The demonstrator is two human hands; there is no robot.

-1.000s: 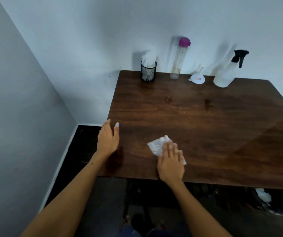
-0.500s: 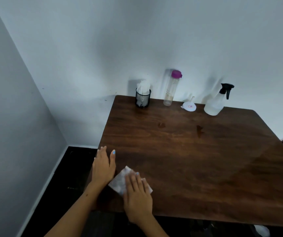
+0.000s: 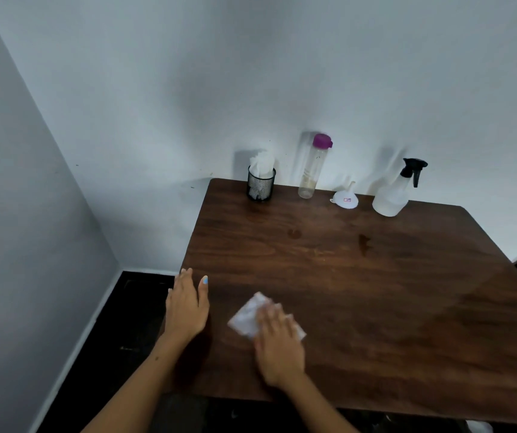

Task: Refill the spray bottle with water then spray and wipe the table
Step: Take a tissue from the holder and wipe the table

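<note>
Near the table's [image 3: 376, 307] front edge, the right hand [image 3: 277, 345], fingers flat, is sliding the tissue [image 3: 248, 314] back rightward. Left hand [image 3: 187, 307] is resting open, bracing; wiping is continuing.

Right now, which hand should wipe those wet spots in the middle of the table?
Probably the right hand: it already presses the white tissue flat. The left hand only rests at the table's edge.
</note>
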